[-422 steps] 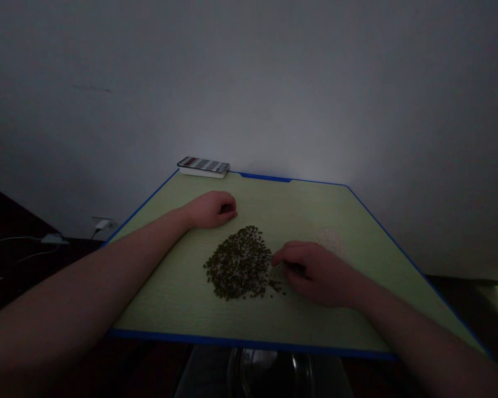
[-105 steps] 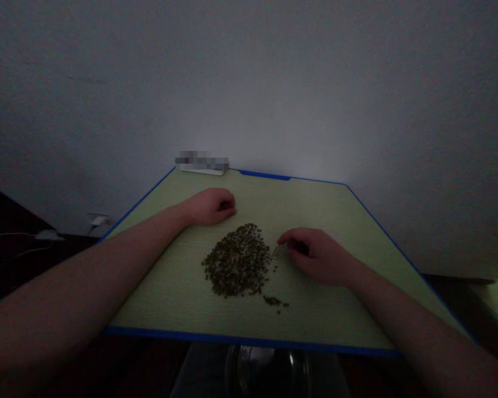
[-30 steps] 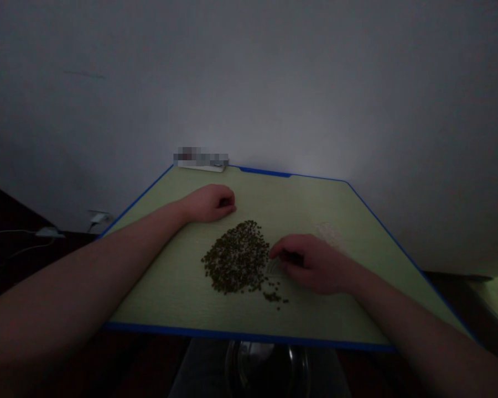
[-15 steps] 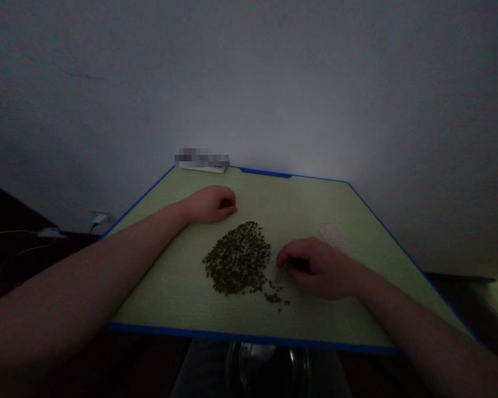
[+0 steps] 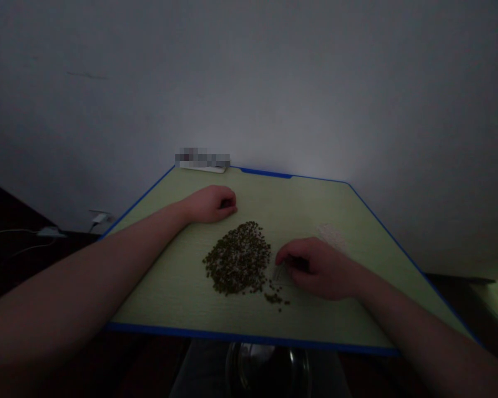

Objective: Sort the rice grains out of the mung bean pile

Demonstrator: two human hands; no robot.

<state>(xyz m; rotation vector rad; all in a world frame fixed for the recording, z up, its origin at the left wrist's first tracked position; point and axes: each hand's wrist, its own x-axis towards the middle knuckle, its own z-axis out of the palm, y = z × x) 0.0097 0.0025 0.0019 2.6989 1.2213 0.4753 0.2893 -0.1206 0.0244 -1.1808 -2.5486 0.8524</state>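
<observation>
1. First, the heap of mung beans point(image 5: 237, 258) is to be located: it lies near the middle of the pale-green desk point(image 5: 311, 318), somewhat closer to the blue near edge than to the far edge. A small cluster of stray beans point(image 5: 273, 298) lies just off the heap, toward the near edge.
2. The right hand point(image 5: 317, 270) is positioned just beside the right flank of the heap. Its fingers are curled and drawn together over a pale translucent sliver point(image 5: 279, 272). Whether the sliver is actually pinched cannot be told, since the grip is hidden by the fingers and the light is dim.
3. The left hand point(image 5: 211, 204) is rested on the desk beyond the heap, loosely closed, with nothing visibly held.
4. For handling of this kind, the wrist is best kept low and the fingertips close to the surface, so that the loose margin of the heap is not disturbed.
5. The resting hand is best kept apart from the beans, so that none are dragged out of place.
6. A pale powdery patch point(image 5: 332, 237) is noted toward the right edge of the desk. A blurred flat object on a white base point(image 5: 202, 164) sits at the far-left corner, and a glass bowl point(image 5: 269, 369) is dimly seen below the near edge.
</observation>
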